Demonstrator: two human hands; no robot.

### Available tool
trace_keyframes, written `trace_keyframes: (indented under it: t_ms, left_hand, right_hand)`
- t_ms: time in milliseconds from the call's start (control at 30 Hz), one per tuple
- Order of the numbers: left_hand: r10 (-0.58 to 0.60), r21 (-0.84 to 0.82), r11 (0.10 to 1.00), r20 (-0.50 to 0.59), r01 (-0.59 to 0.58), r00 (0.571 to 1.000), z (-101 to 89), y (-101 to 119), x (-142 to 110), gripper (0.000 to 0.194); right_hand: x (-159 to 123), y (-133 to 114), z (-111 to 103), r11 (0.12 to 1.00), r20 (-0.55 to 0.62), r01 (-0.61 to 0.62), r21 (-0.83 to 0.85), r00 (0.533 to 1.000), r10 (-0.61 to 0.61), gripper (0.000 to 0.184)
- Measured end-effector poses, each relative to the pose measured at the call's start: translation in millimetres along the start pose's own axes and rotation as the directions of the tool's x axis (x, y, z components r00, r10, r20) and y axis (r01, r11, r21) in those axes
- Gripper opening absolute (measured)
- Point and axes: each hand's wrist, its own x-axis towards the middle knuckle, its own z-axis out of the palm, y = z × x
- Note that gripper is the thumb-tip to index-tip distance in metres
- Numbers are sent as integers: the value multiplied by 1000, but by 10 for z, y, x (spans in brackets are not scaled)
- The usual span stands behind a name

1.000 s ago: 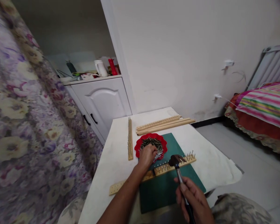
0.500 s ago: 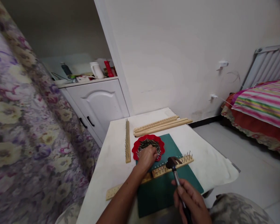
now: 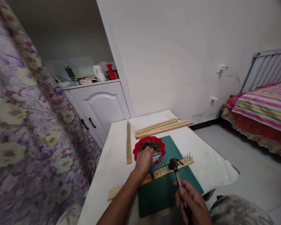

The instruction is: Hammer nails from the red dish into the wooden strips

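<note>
My left hand (image 3: 145, 158) reaches into a red scalloped bowl (image 3: 136, 147) full of loose nails (image 3: 156, 149). Its fingers are bent and pressed together among the nails, and their tips are hidden. My right hand (image 3: 192, 200) is wrapped round the handle of a claw hammer (image 3: 179, 178), whose dark head is raised over a wooden strip (image 3: 188, 162) studded with upright nails. That strip lies across a green mat (image 3: 154, 200), partly behind my left forearm. Its left end shows small holes.
On the white tabletop (image 3: 103, 178), another nail-studded strip (image 3: 128, 150) lies left of the bowl. Several wooden strips (image 3: 164, 126) lie at the back. A floral curtain (image 3: 37, 125) hangs at left, and a bed (image 3: 262, 112) stands at right.
My left hand has shifted slightly left and toward me within the bowl, its fingers still among the nails. My right hand keeps the hammer nearly still. The camera view has moved a little.
</note>
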Motion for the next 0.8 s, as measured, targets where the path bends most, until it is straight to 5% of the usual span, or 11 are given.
trace_keyframes:
  t_ms: [200, 433, 567, 633, 733, 800]
  left_hand:
    - [-2, -231, 973, -109, -23, 994, -96, 45, -540, 21]
    - [204, -488, 853, -12, -184, 979, 197, 357, -1182, 18]
    - [170, -625, 762, -58, -168, 984, 294, 401, -1303, 15]
    - [54, -805, 592, -5, -36, 999, 324, 429, -1328, 11]
    - [-68, -978, 114, 169, 176, 983, 422, 523, -1351, 18]
    - [-97, -966, -149, 227, 211, 969, 513, 606, -1361, 22]
  right_hand:
    - [16, 45, 44, 990, -83, 47, -130, 995, -58, 41]
    - [-17, 85, 94, 975, -118, 79, -207, 987, -106, 41]
    - [-59, 84, 78, 975, -53, 46, -219, 997, -59, 38]
    - [-67, 81, 66, 976, -43, 37, -216, 998, -47, 40]
    - [-59, 85, 58, 982, -55, 48, -182, 997, -59, 42]
    - [-51, 99, 60, 986, -47, 50, -159, 997, -58, 42]
